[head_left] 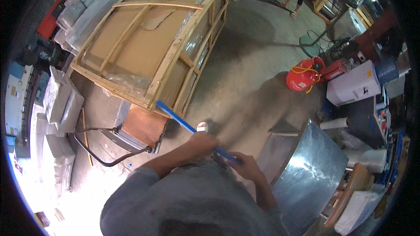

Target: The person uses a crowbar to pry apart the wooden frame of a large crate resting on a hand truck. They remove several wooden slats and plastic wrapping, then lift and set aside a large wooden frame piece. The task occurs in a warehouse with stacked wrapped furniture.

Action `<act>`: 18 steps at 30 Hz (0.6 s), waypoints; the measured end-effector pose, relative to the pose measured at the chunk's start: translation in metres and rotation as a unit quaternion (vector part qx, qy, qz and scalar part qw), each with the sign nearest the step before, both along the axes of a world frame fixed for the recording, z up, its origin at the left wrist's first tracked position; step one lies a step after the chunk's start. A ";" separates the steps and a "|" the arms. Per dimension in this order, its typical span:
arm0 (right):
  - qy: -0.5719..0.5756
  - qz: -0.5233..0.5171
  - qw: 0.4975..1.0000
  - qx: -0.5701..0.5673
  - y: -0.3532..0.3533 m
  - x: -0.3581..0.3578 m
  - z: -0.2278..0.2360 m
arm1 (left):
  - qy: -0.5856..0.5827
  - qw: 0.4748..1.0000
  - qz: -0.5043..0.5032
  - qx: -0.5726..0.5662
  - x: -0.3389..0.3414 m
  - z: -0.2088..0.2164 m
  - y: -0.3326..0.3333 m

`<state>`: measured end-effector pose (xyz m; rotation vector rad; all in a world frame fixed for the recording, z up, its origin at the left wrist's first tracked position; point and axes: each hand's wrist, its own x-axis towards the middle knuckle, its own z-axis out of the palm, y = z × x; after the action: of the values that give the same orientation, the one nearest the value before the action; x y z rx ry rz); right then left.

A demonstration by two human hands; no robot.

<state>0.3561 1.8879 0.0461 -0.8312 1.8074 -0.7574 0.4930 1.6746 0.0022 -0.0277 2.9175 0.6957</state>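
As left hand [204, 143] and right hand [246, 166] grip the blue bar [177, 117], move slowly. Keep it from knocking the crate [151, 43] at eleven o'clock

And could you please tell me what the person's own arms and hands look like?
Both the left hand and the right hand are bare, without gloves. The left sleeve is grey and short, leaving the left forearm uncovered; it matches the grey top.

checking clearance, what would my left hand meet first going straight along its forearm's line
Your left hand would probably meet the red gas cylinder first, across the floor; depth is unclear, so it might pass above.
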 end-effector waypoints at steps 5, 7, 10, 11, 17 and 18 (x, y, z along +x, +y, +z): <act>0.132 -0.031 0.989 -0.066 -0.038 -0.064 0.008 | 0.125 0.992 0.000 -0.018 -0.086 0.014 -0.061; 0.165 -0.060 0.980 -0.097 -0.066 -0.087 0.010 | 0.168 0.986 -0.007 -0.015 -0.126 0.003 -0.091; 0.187 -0.089 0.978 -0.031 -0.124 -0.124 0.010 | 0.206 0.978 -0.012 -0.007 -0.182 -0.021 -0.136; 0.167 -0.089 0.980 -0.056 -0.138 -0.138 0.014 | 0.185 0.983 -0.001 -0.007 -0.195 -0.028 -0.148; 0.088 -0.064 0.994 -0.029 -0.210 -0.198 -0.013 | 0.147 0.988 0.049 0.008 -0.235 -0.063 -0.211; 0.109 -0.039 0.993 0.016 -0.217 -0.207 -0.022 | 0.130 0.989 0.062 0.010 -0.238 -0.066 -0.218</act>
<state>0.1495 1.6711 0.0237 -0.8524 2.0508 -0.7076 0.2551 1.4564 -0.0639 -0.1269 3.1798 0.8046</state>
